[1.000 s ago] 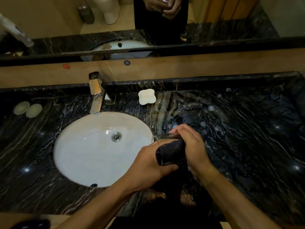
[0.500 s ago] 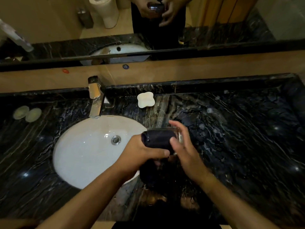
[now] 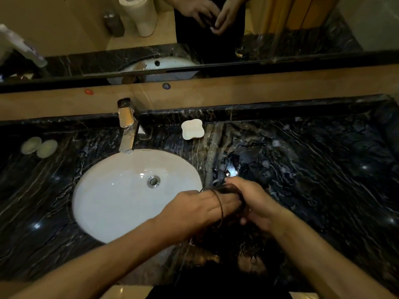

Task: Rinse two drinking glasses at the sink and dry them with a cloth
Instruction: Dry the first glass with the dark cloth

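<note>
My two hands meet above the black marble counter (image 3: 323, 180), just right of the white sink (image 3: 121, 201). My right hand (image 3: 257, 203) wraps a clear drinking glass (image 3: 218, 201) that lies tilted with its mouth toward the left. My left hand (image 3: 200, 210) has its fingers pushed into that mouth, pressing a dark cloth (image 3: 228, 188) inside; only a strip of cloth shows. A second glass (image 3: 239, 51) appears only as a reflection in the mirror; on the counter itself I cannot find it.
A chrome faucet (image 3: 127, 126) stands behind the basin, with no water running. A white soap dish (image 3: 192, 129) sits right of it. Two pale round discs (image 3: 40, 146) lie at the far left. Water drops speckle the counter on the right.
The glass has turned from upright to tilted with its mouth leftward. My left hand went from wiping the outside with the cloth to pushing it inside. Both hands shifted slightly down and right.
</note>
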Demonstrator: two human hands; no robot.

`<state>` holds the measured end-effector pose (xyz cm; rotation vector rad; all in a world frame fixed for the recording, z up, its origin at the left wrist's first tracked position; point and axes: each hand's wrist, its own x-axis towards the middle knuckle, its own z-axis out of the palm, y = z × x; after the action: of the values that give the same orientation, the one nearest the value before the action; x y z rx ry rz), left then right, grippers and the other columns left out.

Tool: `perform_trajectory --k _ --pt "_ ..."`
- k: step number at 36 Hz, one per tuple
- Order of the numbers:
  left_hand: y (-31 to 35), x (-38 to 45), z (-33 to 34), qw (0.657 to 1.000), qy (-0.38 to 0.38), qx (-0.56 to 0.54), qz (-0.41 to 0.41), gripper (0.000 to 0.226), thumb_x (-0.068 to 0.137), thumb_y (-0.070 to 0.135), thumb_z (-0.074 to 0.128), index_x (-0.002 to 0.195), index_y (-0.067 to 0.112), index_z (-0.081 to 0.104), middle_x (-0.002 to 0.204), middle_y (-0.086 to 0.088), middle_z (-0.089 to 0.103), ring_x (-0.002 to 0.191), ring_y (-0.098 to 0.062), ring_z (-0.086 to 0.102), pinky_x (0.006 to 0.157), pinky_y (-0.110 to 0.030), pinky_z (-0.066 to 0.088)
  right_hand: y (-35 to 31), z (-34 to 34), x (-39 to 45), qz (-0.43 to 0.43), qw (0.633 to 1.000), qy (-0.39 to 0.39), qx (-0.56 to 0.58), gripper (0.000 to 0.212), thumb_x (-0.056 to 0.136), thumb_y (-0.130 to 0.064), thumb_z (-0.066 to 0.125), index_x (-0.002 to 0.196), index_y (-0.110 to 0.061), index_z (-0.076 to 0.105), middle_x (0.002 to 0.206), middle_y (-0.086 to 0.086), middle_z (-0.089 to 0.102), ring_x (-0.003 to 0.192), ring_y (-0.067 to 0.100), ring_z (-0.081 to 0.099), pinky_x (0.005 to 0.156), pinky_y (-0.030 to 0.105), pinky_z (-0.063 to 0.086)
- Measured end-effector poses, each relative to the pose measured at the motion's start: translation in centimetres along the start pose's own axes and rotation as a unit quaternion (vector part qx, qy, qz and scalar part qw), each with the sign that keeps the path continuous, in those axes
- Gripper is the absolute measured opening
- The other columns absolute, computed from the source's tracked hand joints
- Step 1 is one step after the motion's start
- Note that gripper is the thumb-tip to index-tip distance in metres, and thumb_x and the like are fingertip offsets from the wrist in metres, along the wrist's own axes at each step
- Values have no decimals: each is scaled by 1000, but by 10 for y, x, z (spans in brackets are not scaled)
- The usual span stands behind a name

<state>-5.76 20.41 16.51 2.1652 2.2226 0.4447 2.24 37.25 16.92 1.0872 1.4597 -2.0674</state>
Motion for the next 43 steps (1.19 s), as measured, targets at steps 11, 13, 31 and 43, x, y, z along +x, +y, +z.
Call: perform_trajectory --k 11,13,31,43 --pt "11 24 -22 702 62 -562 -433 54 67 -9 82 114 17 72 98 -3 78 88 -21 73 80 -34 59 17 5 -6 -345 938 31 -4 27 92 -46 50 111 -29 58 99 -16 66 93 8 65 65 22 53" --pt "14 29 -33 601 48 -663 -444 46 69 -18 74 109 6 71 86 -12 72 70 -22 67 66 -31 56 21 3 -4 -431 896 67 -81 35 90 -46 51 120 -29 53 108 -15 64 103 9 64 81 23 53" --pt "-1 -5 14 999 4 16 52 39 104 18 43 142 23 48 144 6 56 122 -12 59 72 -28 56 3 -5 -10 11 999 -40 0 26 93 -36 55 89 -17 72 68 2 61 57 16 60 46 28 50" --pt "25 38 -38 536 -13 -708 -460 40 76 -7 75 110 14 74 85 -14 68 60 -22 58 58 -28 52 39 5 -2 -537 830 147 -26 28 93 -35 47 119 -30 57 114 -2 64 103 16 63 86 23 49"
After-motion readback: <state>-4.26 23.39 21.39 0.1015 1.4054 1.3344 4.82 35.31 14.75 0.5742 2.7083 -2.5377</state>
